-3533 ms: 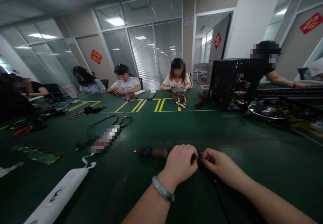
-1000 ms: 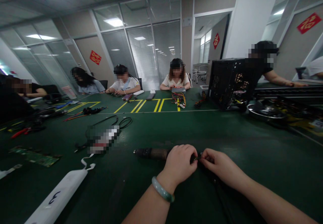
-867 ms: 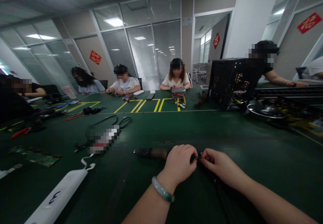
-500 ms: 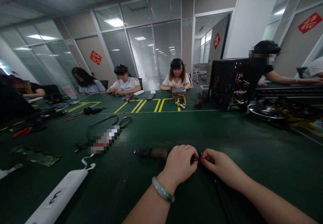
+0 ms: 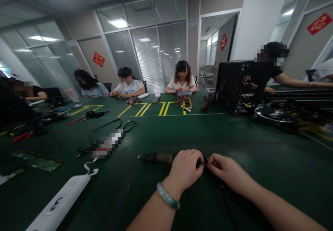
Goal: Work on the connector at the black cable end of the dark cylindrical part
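Observation:
My left hand (image 5: 186, 168), with a pale green bangle on the wrist, is curled round the right end of a dark rod-shaped tool (image 5: 156, 158) that lies on the green table (image 5: 197, 134). My right hand (image 5: 225, 172) meets it from the right, its fingers pinched on a small dark part where the two hands touch; I cannot make out what that part is. A thin black cable (image 5: 229, 203) runs from the hands back under my right forearm.
A white oblong device (image 5: 59, 203) lies at front left, a green circuit board (image 5: 36, 160) and black cables (image 5: 122, 124) farther left. An open black computer case (image 5: 238, 85) stands at back right. Several people sit or stand around the table's far edges.
My hands have stayed in the same place on the tool. The person behind the computer case has shifted an arm along the right side.

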`<state>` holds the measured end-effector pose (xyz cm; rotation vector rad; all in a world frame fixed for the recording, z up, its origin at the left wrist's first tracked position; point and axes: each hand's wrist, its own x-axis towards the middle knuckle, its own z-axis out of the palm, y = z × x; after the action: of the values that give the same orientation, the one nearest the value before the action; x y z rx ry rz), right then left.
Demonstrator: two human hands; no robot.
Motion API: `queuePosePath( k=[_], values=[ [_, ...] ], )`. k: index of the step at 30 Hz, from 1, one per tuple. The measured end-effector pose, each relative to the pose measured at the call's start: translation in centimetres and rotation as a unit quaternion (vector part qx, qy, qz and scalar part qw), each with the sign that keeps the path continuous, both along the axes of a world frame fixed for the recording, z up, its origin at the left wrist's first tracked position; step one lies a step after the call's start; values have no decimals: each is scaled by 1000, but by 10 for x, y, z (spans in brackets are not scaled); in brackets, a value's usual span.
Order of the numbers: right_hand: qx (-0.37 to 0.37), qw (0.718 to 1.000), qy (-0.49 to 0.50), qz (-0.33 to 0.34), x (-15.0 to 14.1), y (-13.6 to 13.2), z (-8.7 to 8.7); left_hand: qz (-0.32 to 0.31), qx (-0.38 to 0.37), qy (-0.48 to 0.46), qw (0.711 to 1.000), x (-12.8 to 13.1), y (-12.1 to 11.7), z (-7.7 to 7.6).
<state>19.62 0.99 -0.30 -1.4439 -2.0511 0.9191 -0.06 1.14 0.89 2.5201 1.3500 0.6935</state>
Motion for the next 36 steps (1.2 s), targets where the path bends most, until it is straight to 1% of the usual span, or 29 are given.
queuePosePath(
  k=[10, 16, 22, 26, 36],
  values=[
    [-7, 1000, 1, 4, 0, 1, 1, -10, -7, 1, 1000, 0, 0, 3],
    [-3, 1000, 3, 1, 0, 1, -2, 11, -9, 1, 1000, 1, -3, 6],
    [-1, 1000, 2, 2, -1, 1, 0, 4, -3, 16, 1000, 1, -1, 4],
    [1, 1000, -2, -3, -2, 0, 2, 0, -3, 8, 1000, 1, -1, 2],
    [-6, 1000, 6, 5, -1, 0, -1, -8, -6, 14, 1000, 1, -1, 5]
  ],
)
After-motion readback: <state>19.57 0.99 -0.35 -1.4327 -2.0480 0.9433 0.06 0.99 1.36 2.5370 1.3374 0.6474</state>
